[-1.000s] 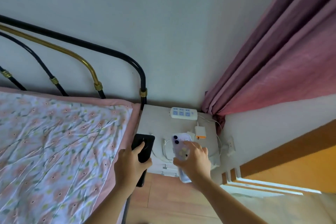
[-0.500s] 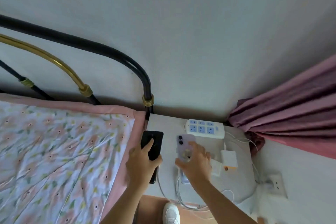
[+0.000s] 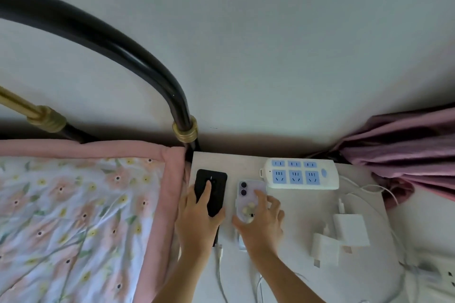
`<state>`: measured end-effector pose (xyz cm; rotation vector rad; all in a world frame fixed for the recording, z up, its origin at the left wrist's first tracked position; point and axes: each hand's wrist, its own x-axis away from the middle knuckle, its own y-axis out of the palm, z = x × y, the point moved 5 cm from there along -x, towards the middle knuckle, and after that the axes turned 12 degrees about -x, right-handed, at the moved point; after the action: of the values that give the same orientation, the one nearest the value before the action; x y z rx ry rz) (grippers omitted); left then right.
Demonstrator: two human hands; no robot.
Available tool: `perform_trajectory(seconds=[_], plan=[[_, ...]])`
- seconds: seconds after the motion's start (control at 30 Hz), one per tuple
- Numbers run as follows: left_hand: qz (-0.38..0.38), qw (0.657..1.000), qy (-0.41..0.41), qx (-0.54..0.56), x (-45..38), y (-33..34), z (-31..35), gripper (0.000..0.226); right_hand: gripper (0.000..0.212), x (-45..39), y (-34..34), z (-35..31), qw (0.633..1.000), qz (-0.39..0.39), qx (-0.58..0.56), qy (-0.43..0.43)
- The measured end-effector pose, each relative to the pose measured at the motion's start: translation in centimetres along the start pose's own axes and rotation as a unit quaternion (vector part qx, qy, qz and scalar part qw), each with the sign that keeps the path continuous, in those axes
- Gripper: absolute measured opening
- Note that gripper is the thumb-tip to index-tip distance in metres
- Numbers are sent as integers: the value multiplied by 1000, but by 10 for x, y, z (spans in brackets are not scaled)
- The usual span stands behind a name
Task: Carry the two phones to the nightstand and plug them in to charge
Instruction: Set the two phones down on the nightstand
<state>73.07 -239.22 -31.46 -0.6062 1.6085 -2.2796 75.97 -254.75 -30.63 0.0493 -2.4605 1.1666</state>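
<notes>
Left hand [image 3: 197,219] grips the black phone [image 3: 211,190]; right hand [image 3: 261,222], fingers spread, clasps the lilac phone [image 3: 248,200] (both just before the power strip [image 3: 301,173]).

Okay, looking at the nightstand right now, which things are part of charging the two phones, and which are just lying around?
For the job: black phone under the left hand; purple phone under the right hand; power strip; two white chargers; white cables; nightstand.

Lying about: floral quilt; bed frame; pink curtain.
</notes>
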Motion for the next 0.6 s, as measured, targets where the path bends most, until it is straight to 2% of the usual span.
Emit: perform_trajectory(seconds=[0.3,0.43,0.6], plan=[[11,1000,6,-23,8,10,-3,78,79,-1,15,2,996,70,47,-29],[9,1000,4,-6,8,9,-2,81,83,-4,16,7,995,48,71,-48],[-32,997,-54,37,3,13,-1,93,88,-9,13,9,993,-37,102,-42]])
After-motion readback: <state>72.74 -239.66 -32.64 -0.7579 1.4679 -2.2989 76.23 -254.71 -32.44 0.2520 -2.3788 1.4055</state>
